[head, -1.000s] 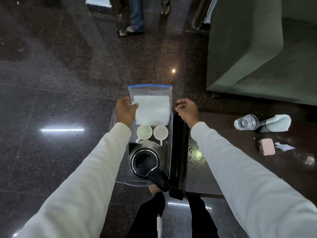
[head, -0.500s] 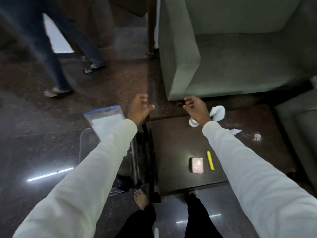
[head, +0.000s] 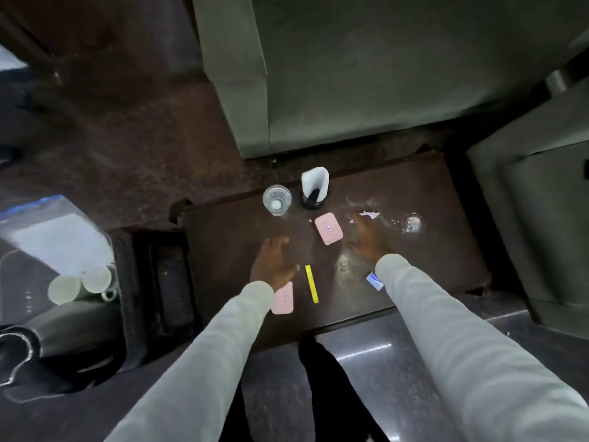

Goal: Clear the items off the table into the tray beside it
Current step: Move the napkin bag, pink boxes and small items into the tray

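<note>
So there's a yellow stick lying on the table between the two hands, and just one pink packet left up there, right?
Not quite. The head view shows two pink packets on the table: one between the hands, one by the left sleeve. The yellow stick does lie between the left hand and right hand.

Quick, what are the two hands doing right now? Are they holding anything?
Left hand: open, fingers spread, holding nothing, over the table.
Right hand: open, holding nothing, beside the far pink packet.
</note>
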